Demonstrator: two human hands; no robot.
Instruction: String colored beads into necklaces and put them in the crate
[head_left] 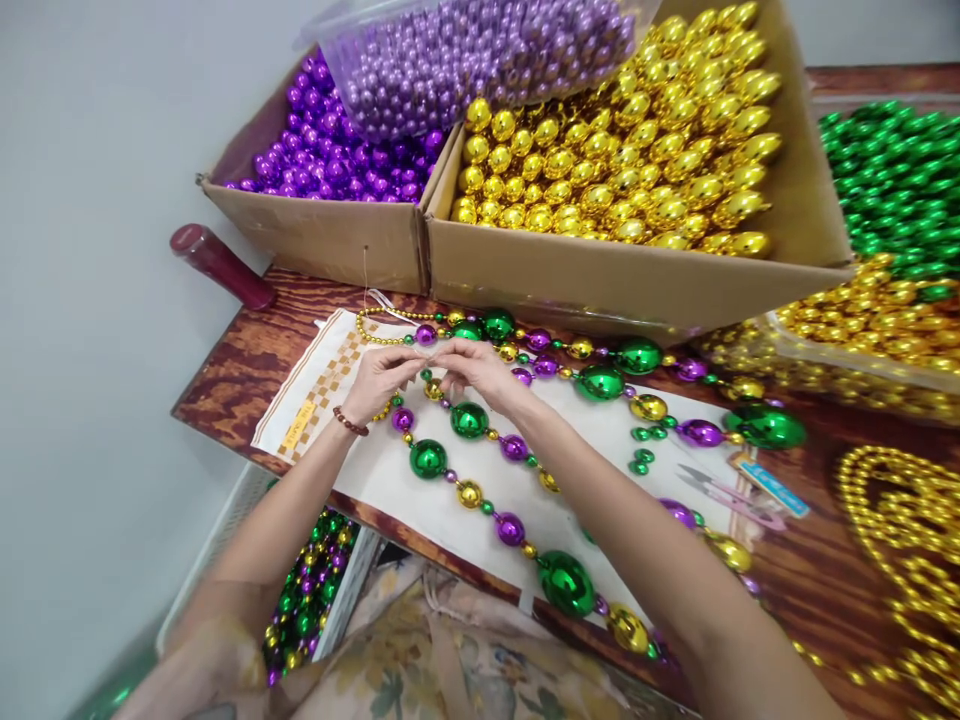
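My left hand [386,378], with a brown bead bracelet [350,421] at the wrist, pinches at the end of a bead necklace. Its fingertips meet those of my right hand [476,368], also closed in a pinch there. Whatever thin string lies between the fingertips is too small to make out. The bead necklace [469,420] of large and small green, purple and gold beads runs from under my hands across a white cloth [420,505]. More strands lie beyond my hands. A thin gold bead chain [373,335] curves just past my left hand.
Behind stand cardboard boxes of purple beads [360,160] and gold beads [600,170], a bag of lilac beads [480,60] across them. Pink-handled scissors [739,497] and loose green beads [643,460] lie right. A dark red bottle [223,266] stands left; a basket [202,560] is below.
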